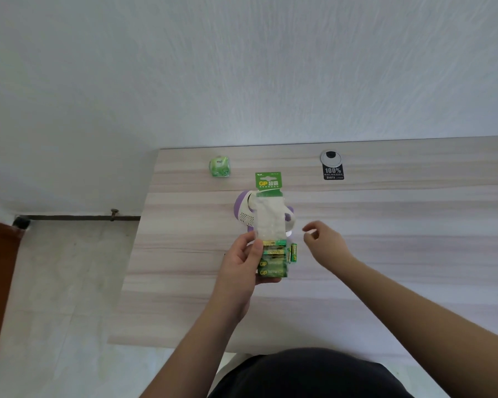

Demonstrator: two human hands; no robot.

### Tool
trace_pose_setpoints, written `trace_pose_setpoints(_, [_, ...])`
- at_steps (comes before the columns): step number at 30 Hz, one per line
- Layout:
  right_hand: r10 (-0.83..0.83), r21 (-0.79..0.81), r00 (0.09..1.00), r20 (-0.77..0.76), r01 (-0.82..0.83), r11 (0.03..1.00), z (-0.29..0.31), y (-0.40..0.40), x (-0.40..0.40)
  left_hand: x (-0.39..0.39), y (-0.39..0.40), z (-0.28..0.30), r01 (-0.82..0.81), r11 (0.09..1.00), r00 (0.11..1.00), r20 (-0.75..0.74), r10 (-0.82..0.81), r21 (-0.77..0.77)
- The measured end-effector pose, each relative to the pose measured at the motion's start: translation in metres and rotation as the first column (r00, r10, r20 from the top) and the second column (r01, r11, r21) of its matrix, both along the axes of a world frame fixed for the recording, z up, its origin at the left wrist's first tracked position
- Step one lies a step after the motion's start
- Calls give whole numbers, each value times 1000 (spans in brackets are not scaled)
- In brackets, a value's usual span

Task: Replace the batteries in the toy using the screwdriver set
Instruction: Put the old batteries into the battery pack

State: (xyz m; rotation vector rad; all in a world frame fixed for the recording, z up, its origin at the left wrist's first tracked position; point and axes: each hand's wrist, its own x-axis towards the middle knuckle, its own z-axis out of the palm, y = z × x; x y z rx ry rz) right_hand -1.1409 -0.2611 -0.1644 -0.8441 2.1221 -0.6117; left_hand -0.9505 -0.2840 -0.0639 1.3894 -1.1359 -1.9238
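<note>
Wooden table (pixel 385 254); battery pack (pixel 270 225) in left hand (pixel 243 258)

Pale wood-grain desk (pixel 385 254), white textured wall (pixel 242 67), grey floor (pixel 64 282)

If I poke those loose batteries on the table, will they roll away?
Probably. The loose batteries look round and smooth, lying on a flat table, so a sideways poke would likely roll them. They seem small, so probably light.
</note>
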Motion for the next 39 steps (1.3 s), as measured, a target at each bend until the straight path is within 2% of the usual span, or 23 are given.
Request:
trace_pose_setpoints(4, [109,151,994,-22,-104,983,-43,-1,13,2,-1,1,-19,1000,1000,0,19,-8])
trace_pose_setpoints(8, [65,243,997,-34,-54,969,-61,-7,21,6,-1,4,-25,1000,1000,1,25,-7])
trace_pose_setpoints(13, [48,254,997,-67,-29,967,-72,-8,23,10,0,4,-28,1000,1000,11,28,-9])
trace_pose_setpoints(21, [131,318,976,-174,-70,946,-74,16,5,17,0,4,-16,1000,1000,-3,16,1])
trace_pose_setpoints(24, [50,194,998,-47,-40,980,-56,26,3,17,1,4,-2,1000,1000,-2,2,-1])
trace_pose_setpoints(28, [-79,-90,981,178,97,991,-7,35,13,17,3,1,6,1000,1000,2,-6,0])
trace_pose_setpoints(33, [-159,-421,891,425,350,837,71,42,33,15,4,3,11,1000,1000,-13,-11,9])
trace_pose_setpoints(35, [-137,-483,888,439,362,797,96,44,39,13,6,3,21,1000,1000,-6,-21,10])
trace_pose_setpoints(39, [-86,-501,918,387,287,816,118,42,45,10,10,2,20,1000,1000,-3,-20,20])
